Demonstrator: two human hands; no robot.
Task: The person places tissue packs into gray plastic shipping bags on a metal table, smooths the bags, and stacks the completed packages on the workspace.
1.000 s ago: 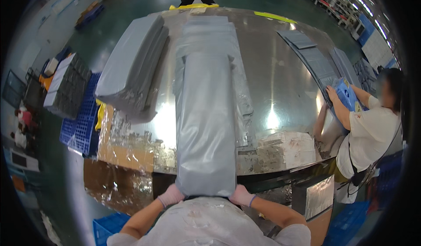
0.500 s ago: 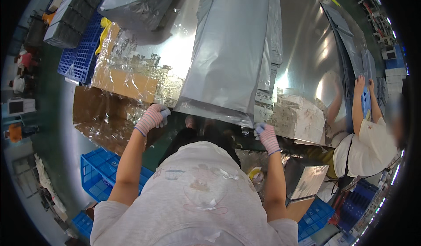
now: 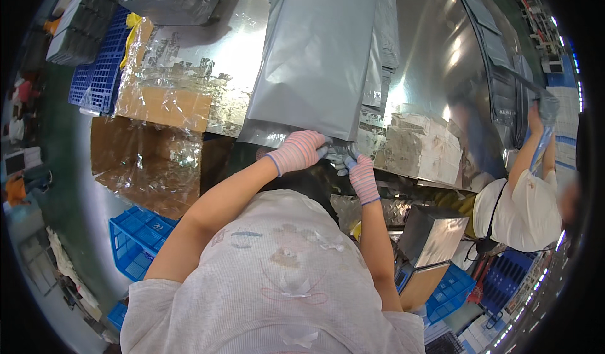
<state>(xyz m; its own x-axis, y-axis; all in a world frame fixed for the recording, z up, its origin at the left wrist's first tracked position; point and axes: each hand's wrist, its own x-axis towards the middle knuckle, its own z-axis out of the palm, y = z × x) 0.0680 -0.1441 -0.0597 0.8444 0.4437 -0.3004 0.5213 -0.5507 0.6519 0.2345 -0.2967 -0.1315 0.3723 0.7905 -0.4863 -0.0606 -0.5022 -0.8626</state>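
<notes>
A long grey plastic bag lies on a stack of similar bags, its darker, see-through near edge hanging at the table's front. My left hand, in a pink-striped glove with grey fingertips, reaches across to the right part of that edge, its fingers closed on the film. Close beside it, my right hand, gloved the same way, has its fingers bent and closed at the bag's near right corner. The fingertips of both hands almost meet, and the film between them is partly hidden.
Left of the bags, an open cardboard box holds clear wrap. A wrapped grey bundle lies behind it on the metal table. Blue crates stand below. At the right, another person handles grey bags, beside a metal box.
My left hand has moved right from the bag's near left corner to beside my right hand. My right hand has shifted slightly left. The other person's hands have lifted a bag.
</notes>
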